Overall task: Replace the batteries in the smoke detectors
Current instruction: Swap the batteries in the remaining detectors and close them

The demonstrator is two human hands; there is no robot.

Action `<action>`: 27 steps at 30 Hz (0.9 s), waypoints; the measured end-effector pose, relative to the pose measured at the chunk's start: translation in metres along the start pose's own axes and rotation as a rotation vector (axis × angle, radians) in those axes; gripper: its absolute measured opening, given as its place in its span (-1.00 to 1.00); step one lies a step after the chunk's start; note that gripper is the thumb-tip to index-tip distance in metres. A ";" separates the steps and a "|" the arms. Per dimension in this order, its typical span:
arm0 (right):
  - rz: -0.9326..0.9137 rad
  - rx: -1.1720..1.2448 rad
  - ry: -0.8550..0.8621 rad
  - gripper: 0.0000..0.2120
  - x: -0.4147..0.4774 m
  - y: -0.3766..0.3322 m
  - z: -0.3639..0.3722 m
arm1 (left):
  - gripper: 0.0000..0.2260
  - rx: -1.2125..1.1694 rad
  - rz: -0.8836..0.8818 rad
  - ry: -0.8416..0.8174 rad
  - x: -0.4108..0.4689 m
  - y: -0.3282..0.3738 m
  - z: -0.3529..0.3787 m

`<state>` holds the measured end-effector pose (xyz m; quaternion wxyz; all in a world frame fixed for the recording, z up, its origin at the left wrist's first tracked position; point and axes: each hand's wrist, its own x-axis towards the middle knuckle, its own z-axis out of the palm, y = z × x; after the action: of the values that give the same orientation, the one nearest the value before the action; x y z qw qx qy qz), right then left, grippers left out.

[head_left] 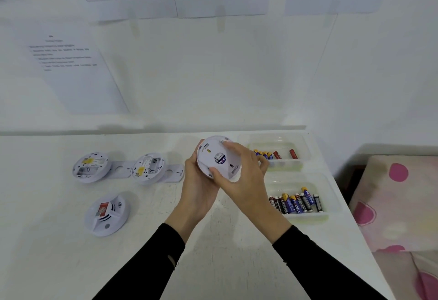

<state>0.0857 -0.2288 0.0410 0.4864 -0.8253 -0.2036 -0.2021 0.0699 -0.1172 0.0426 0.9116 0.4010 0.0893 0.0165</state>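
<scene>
Both hands hold a round white smoke detector (214, 157) above the table, its back side tilted toward me, with a blue battery label showing through a hole in the mounting plate. My left hand (198, 186) cups it from below and behind. My right hand (239, 176) grips its right rim, thumb on the lower edge. Two detectors (91, 167) (148, 168) lie back-up at the left with their compartments exposed. A third detector (106, 214) lies face-up nearer to me. Two clear trays hold batteries: the far tray (277, 155) a few, the near tray (298, 201) several.
White mounting plates (175, 173) lie beside the open detectors. The white table (71, 264) ends at a wall with taped paper sheets (78, 72). A pink-dotted bed cover (400, 205) lies past the table's right edge.
</scene>
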 end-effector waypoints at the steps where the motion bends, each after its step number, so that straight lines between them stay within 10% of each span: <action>1: 0.001 -0.005 0.000 -0.45 0.000 0.001 0.000 | -0.59 -0.012 -0.002 0.000 -0.001 0.000 0.001; 27: 0.038 -0.067 0.007 -0.33 0.008 0.011 0.005 | -0.51 -0.010 -0.012 0.112 0.003 -0.008 0.004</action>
<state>0.0988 -0.2282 0.0355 0.4629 -0.8442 -0.1791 -0.2024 0.0729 -0.1257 0.0390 0.9072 0.3945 0.1424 0.0337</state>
